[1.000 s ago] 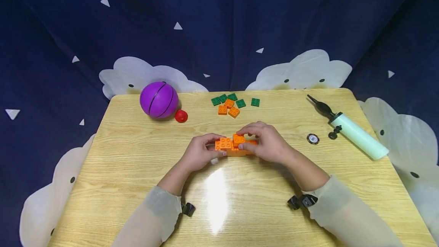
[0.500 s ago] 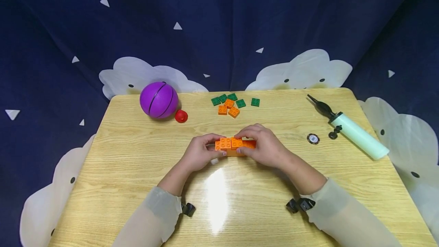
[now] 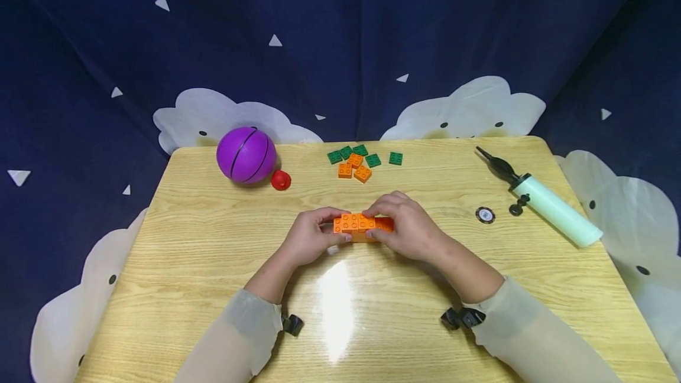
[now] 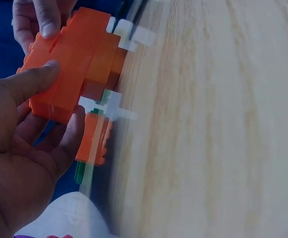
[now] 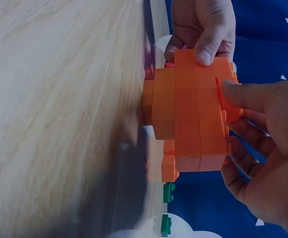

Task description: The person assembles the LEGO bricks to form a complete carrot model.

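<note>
A stepped build of orange toy building bricks (image 3: 363, 238) stands at the middle of the table; white pieces (image 4: 110, 105) show low beside it in the left wrist view. My left hand (image 3: 307, 240) grips its left end, thumb on the near face and fingers on the far side. On its top, my right hand (image 3: 408, 228) pinches a studded orange brick (image 3: 366, 223) between thumb and fingers. The right wrist view shows this brick (image 5: 229, 103) against the build's top, a thin gap visible by the thumb. My right hand hides part of the build's right end.
Behind the build lie several green bricks (image 3: 373, 160) and loose orange bricks (image 3: 363, 174). A purple ball (image 3: 246, 155) and a small red hat-shaped piece (image 3: 281, 180) sit back left. To the right are a round chip (image 3: 485, 215), a small black piece (image 3: 516, 210) and a pale green hand pump (image 3: 558, 210).
My right hand has brought the pinched brick down and slightly left onto the build's top, beside the brick at the left end. My left hand has kept its grip in place.
</note>
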{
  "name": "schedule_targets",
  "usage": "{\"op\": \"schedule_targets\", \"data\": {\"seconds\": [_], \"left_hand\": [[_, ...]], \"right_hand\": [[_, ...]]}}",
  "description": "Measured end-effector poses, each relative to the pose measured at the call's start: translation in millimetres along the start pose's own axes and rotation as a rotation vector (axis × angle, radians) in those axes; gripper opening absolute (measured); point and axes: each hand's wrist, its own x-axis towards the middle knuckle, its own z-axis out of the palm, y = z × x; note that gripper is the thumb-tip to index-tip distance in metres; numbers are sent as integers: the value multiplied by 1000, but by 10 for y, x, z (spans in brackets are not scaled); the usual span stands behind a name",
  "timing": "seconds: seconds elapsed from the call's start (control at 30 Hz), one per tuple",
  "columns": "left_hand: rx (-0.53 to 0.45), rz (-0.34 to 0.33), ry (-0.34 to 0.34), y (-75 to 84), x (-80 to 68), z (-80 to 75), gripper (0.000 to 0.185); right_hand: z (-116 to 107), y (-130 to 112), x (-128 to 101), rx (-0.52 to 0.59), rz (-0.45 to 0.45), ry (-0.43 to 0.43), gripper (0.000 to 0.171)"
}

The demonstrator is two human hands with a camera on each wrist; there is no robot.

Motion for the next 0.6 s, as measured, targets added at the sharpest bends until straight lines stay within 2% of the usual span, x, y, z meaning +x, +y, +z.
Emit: {"op": "schedule_targets", "data": {"seconds": [0.27, 0.6], "left_hand": [[11, 11, 3, -1, 6, -6, 40], [16, 6, 5, -22, 14, 1, 40]], "right_hand": [[5, -1, 39, -14, 15, -20, 30], [33, 91, 0, 27, 28, -12, 33]]}}
